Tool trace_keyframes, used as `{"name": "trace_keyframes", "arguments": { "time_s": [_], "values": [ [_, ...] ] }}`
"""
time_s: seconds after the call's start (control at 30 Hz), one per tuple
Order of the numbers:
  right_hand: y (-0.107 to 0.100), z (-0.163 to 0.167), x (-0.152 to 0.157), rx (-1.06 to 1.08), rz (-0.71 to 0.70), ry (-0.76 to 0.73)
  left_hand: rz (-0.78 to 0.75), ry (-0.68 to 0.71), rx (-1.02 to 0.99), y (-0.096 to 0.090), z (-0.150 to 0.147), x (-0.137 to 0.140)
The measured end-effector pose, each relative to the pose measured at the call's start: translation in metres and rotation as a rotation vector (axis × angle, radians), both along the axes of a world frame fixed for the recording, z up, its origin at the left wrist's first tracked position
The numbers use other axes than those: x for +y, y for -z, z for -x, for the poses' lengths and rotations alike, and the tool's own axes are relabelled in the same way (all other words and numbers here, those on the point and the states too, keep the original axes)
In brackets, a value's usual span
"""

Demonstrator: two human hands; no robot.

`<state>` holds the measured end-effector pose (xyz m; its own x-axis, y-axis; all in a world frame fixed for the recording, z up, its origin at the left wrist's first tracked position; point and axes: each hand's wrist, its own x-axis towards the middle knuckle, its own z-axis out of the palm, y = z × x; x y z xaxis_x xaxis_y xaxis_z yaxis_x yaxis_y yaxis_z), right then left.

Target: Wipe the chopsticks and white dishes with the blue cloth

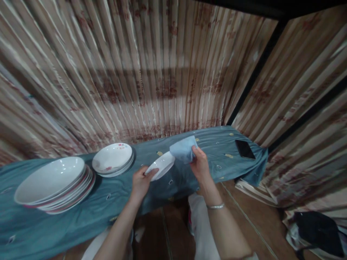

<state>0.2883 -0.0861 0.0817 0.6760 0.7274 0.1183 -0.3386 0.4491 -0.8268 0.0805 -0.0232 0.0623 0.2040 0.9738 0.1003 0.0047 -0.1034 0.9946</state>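
Left hand (141,182) grips dish (162,167), right hand (200,164) pinches cloth (184,148) at its rim, above counter (213,142), inside front edge. Probably wiping; next stroke needs dish held firm.

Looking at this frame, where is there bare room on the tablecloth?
Bare tablecloth shows between the right hand and the phone, with a smaller patch between the small dishes and the left hand. Crowded: the left side, where large dishes adjoin the small.
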Motion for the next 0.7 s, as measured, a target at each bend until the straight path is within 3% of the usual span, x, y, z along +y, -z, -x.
{"name": "trace_keyframes", "arguments": {
  "time_s": [0.17, 0.3, 0.43, 0.53, 0.7],
  "values": [
    [-0.004, 0.019, 0.009, 0.087, 0.004, -0.033, 0.352, -0.058, -0.414, 0.005, 0.006, 0.004],
    [0.005, 0.034, 0.018, -0.008, 0.037, 0.011, 0.486, -0.048, -0.5, 0.006, 0.004, -0.002],
    [0.011, 0.043, 0.024, -0.409, 0.117, 0.065, 0.497, -0.026, -0.5, 0.007, 0.004, -0.005],
    [0.013, 0.063, 0.026, -0.805, 0.085, 0.087, 0.463, 0.019, -0.511, 0.008, 0.004, -0.005],
    [0.023, 0.111, 0.027, -1.374, 0.039, -0.074, 0.366, 0.096, -0.522, 0.019, 0.011, -0.003]
  ]
}}
